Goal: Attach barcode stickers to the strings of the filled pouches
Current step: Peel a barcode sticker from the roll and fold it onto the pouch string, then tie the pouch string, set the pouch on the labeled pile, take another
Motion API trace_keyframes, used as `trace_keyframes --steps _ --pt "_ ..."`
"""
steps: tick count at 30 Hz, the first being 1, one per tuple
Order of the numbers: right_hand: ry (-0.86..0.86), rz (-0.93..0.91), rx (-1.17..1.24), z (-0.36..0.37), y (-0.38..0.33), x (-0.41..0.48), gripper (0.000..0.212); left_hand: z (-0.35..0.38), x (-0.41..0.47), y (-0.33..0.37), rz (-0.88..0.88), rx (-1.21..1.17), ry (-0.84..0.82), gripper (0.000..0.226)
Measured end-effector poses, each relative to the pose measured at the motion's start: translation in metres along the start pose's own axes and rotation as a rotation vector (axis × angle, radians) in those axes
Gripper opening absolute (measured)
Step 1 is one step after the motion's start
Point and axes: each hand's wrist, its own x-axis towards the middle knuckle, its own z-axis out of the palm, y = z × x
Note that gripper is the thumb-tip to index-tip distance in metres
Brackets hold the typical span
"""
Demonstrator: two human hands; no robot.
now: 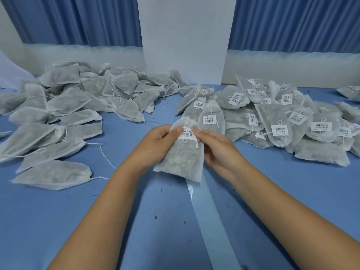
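I hold a filled white mesh pouch [181, 158] above the middle of the blue table. A white barcode sticker [189, 134] sits on its drawstring near the tied top. My left hand [157, 145] grips the pouch's left side, thumb on the sticker's left edge. My right hand [216, 147] holds the right side, thumb pressing the sticker's right edge. The string's loop and knotted end hang just below the sticker.
A pile of pouches without stickers [64, 112] covers the left of the table [58, 221]. A pile of stickered pouches [272, 117] fills the right. A shiny strip of sticker backing [210, 221] runs from under the pouch toward me. A white panel [185, 36] stands behind.
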Motion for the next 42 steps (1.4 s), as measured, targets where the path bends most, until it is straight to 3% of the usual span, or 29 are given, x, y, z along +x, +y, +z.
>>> trace_keyframes --steps 5,10,12,19,25,28,31,39,42 --pt "0.078 -0.065 -0.096 0.001 0.001 0.003 0.018 0.003 0.001 -0.001 0.002 0.015 0.041 0.028" --pt "0.069 -0.177 -0.413 0.001 0.000 0.000 0.035 0.007 0.007 -0.003 0.015 -0.042 0.258 0.039" --pt "0.135 -0.258 -0.466 -0.002 0.002 0.003 0.032 0.010 0.007 -0.004 0.002 -0.089 0.277 0.044" --pt "0.476 -0.448 -0.546 -0.045 0.001 0.020 0.016 0.005 0.009 -0.006 -0.095 -0.085 0.336 0.016" --pt "0.529 -0.409 -0.675 -0.063 0.006 0.030 0.026 0.001 0.013 -0.011 -0.127 -0.024 0.348 0.013" --pt "0.482 -0.364 -0.840 -0.066 0.005 0.033 0.013 0.000 0.017 -0.018 -0.137 0.029 0.344 0.013" --pt "0.451 -0.344 -1.103 -0.071 0.005 0.035 0.028 -0.003 0.020 -0.026 -0.130 0.124 0.359 0.013" --pt "0.530 -0.532 -1.292 -0.053 0.010 0.022 0.029 -0.022 0.025 -0.041 -0.162 0.467 0.392 0.006" --pt "0.530 -0.568 -1.347 -0.044 0.012 0.018 0.030 -0.033 0.023 -0.040 -0.209 0.715 0.430 0.020"
